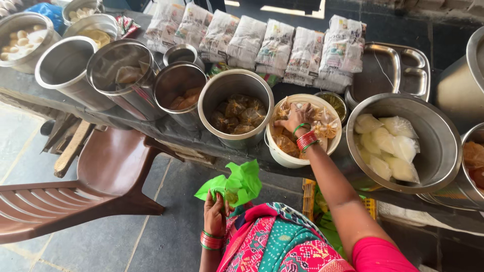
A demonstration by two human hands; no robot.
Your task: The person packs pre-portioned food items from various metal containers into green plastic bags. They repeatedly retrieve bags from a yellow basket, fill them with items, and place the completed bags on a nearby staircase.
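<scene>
**Reaching into the white tub, green bag in the other hand**

At the far left we see a steel bowl (20, 38) of small pale round pieces, then a row of steel pots (128, 75) along the dark counter (166, 128); one pot (236, 108) holds small clear packets of brown food. Below the counter stands a brown plastic chair (91, 186).

Our left hand (216, 214) sits low, near our lap, closed around the neck of a green plastic bag (239, 184), which puffs open above the fingers. Red and green bangles ring that wrist.

Further right, our right hand (295, 117) is stretched out into a white plastic tub (282, 158) on the counter, fingers curled down onto the small clear packets of orange-brown food (327, 126) inside it; we cannot tell whether a packet is actually pinched.

Behind the tub lies a row of newspaper-wrapped parcels (275, 48), and a steel compartment tray (398, 70). At the right a large steel basin (433, 131) holds clear packets of white food (388, 146).
</scene>
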